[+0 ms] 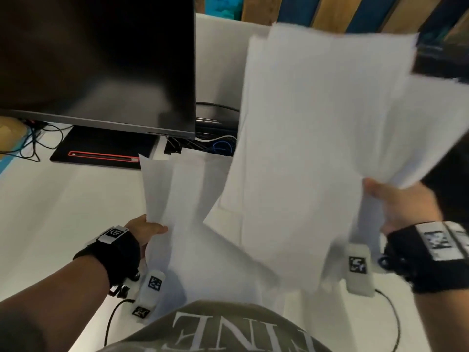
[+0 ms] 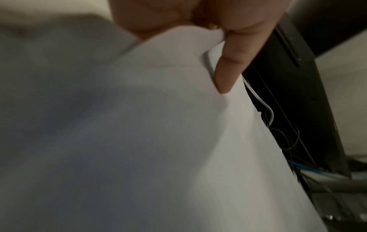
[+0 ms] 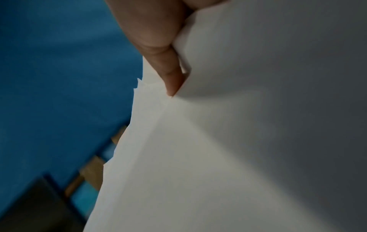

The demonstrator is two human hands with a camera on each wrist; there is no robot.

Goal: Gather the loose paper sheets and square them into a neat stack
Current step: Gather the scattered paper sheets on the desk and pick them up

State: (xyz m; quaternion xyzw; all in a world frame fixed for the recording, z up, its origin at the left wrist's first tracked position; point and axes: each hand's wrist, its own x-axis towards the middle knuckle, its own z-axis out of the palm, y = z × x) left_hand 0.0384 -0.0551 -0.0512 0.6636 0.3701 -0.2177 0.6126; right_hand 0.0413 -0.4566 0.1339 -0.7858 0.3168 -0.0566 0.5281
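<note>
Nearest the body: olive shirt with white lettering (image 1: 215, 329) at the bottom edge of the head view, black cables (image 1: 111, 323) trailing off both wrist rigs across the white surface (image 1: 50, 199).

Left hand (image 1: 146, 231): grip is clamped on the near-left edge of a few white paper sheets (image 1: 177, 199), thumb on top, fingers under. Wrist view shows the thumb (image 2: 228, 67) pressed flat on the top sheet, sheet corner curled up against the palm. These sheets rise off the surface, far edges uneven.

Right hand (image 1: 406, 207): grip is clamped on the near-right corner of a larger fan of white paper sheets (image 1: 317, 135), held well above the surface and tilted up. Wrist view shows the thumb (image 3: 168, 70) on top and several staggered sheet corners (image 3: 139, 87) jutting past each other, so edges are not flush. The fan overlaps the left-hand sheets near the middle.

Room: bare surface to the left of the left hand. Further back, black monitor (image 1: 101, 59) overhangs its black base with a red-outlined strip (image 1: 101, 148); tangle of blue and black wires (image 1: 218, 143) sits behind the sheets. Farthest, wood and blue slats (image 1: 355, 11).
</note>
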